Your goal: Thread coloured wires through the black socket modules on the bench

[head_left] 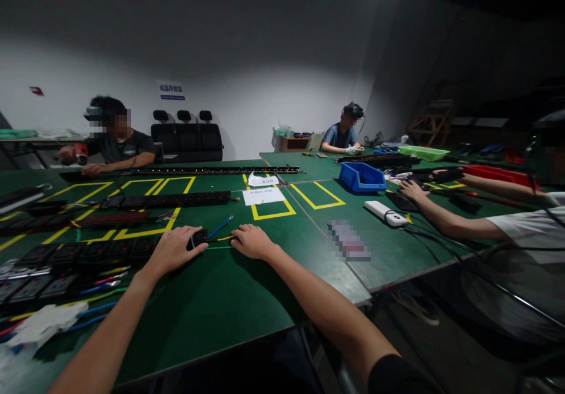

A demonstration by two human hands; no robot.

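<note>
A black socket strip with a row of outlets lies along the green table. My left hand is closed over its right end, thumb against the end block. Out of this end come a blue wire with a ring terminal, slanting up and free, and a yellow wire with a green wire below it. The yellow and green wires run to my right hand, whose fingers are curled and closed at them. The fingertips' exact grip is partly hidden.
Another black strip and paper labels lie beyond my hands. To the right are a blue bin, a white power bank and a blurred phone-like slab. White connectors lie near left. Co-workers sit around.
</note>
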